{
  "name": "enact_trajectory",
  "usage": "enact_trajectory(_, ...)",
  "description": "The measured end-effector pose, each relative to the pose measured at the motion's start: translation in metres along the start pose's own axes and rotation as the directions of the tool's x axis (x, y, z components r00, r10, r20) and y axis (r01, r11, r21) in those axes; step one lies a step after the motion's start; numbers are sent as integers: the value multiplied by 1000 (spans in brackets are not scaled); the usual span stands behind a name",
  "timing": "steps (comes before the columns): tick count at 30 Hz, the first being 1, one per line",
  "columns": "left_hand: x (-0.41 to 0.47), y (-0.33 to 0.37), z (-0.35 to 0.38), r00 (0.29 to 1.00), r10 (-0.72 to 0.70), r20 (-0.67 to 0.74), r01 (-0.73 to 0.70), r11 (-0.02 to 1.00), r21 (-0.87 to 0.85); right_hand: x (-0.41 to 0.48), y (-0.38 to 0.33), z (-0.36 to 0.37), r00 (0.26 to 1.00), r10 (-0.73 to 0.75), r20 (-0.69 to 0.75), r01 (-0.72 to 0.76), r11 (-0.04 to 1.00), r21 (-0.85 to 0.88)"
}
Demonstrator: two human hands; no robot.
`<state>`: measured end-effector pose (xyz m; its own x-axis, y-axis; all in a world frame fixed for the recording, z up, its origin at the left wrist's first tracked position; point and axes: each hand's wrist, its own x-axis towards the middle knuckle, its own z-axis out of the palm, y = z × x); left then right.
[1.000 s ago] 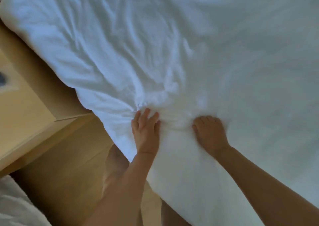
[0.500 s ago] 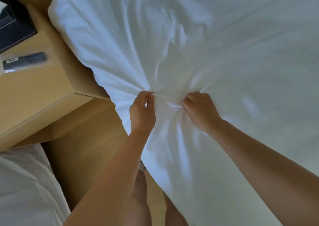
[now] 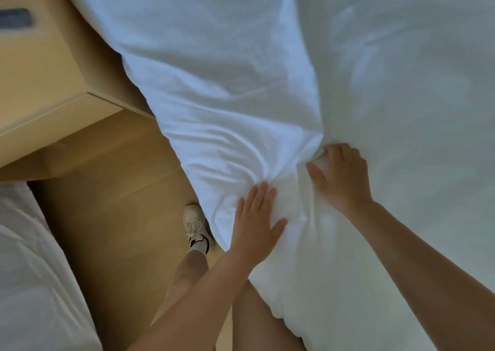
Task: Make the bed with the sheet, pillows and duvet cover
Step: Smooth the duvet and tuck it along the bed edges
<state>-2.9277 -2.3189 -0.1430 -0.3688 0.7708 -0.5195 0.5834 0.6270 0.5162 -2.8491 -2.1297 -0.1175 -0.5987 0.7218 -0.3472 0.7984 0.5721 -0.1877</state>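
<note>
Duvet cover (image 3: pixel 241 96) hangs over the bed edge, right of the counter (image 3: pixel 40 82). Left hand (image 3: pixel 254 224) flat on it, fingers straight. Right hand (image 3: pixel 340 179) clamps a bunched fold. Probably soft, light, wrinkle-prone; best gripped along its edge.

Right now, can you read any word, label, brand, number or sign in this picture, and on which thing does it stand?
No text can be read.
The dark flat object on the bedside table: too blurred to tell if it carries a label.
The shoe: no brand legible.
The bedding: plain white, no print seen.
</note>
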Motion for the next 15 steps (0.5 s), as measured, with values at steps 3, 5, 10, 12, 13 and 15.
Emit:
enact_trajectory(3, -27, -8, 7, 1000, -5, -31, 0, 986, -166, -63, -22, 16, 990, 75, 117, -78, 997, 22)
enact_trajectory(5, -47, -13, 12, 982, -168, -82, 124, 913, -389, -103, -40, 31, 944, 131, 303, -115, 991, -69)
enact_trajectory(10, -66, -37, 26, 722, -677, 146, 523, 394, -756, -160, -64, 61, 904, 155, 398, -154, 987, -36)
enact_trajectory(12, -72, -49, 37, 680, -652, 335, 532, 125, -837, -171, -64, 63, 935, 179, 305, -225, 967, 122)
enact_trajectory(13, -76, -52, 42, 682, -609, 405, 531, 30, -847, -175, -64, 60, 946, 205, 252, -269, 928, 258)
enact_trajectory(15, -81, -49, 45, 704, -577, 414, 555, 84, -828, -184, -64, 53, 960, 249, 128, -280, 822, 497)
